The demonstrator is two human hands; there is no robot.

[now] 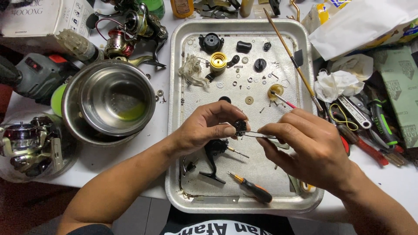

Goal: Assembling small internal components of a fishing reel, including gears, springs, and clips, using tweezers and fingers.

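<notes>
Over the metal tray point(183, 39) my left hand point(204, 128) pinches a small black reel part point(239, 126) between thumb and fingers. My right hand point(309, 148) grips thin metal tweezers point(257, 134), and their tip touches that black part. Below my left hand a black reel body with its foot point(213, 159) lies on the tray. A small screwdriver with an orange and black handle point(252, 189) lies near the tray's front edge.
Loose washers, a yellow spool point(218, 62), black knobs and a thin brush point(291, 56) lie on the far half of the tray. Stacked steel bowls point(109, 102) stand at the left, with fishing reels point(130, 30) behind. Pliers and tools point(370, 130) lie at the right.
</notes>
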